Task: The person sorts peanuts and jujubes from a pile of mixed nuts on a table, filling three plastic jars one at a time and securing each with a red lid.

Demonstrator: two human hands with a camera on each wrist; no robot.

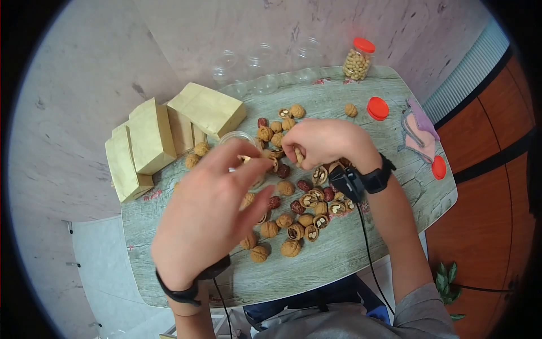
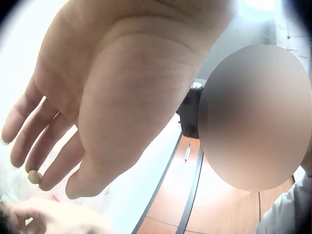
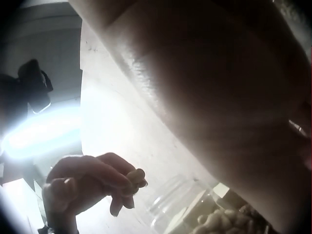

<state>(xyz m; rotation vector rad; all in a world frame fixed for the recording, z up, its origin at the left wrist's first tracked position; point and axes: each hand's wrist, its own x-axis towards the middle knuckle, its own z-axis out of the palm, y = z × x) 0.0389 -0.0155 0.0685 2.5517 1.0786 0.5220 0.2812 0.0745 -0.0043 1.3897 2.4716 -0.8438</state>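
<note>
In the head view my left hand (image 1: 203, 209) is over the rim of a clear jar (image 1: 240, 135). The right wrist view shows its fingertips pinching a peanut (image 3: 138, 175); that peanut (image 2: 34, 176) also shows by the fingers in the left wrist view. To the right of the jar, my right hand (image 1: 333, 141) has its fingers curled and pinches a peanut (image 1: 299, 155) above the walnuts. Peanuts (image 3: 222, 222) lie inside the jar in the right wrist view. My left hand hides much of the jar in the head view.
Walnuts (image 1: 291, 247), some cracked, and red dates (image 1: 296, 207) are spread over the table (image 1: 361, 248). Paper bags (image 1: 149, 135) stand left; empty jars (image 1: 262, 68) and a filled, red-lidded jar (image 1: 357, 63) stand behind. Red lids (image 1: 377, 108) and a cloth (image 1: 418, 138) lie right.
</note>
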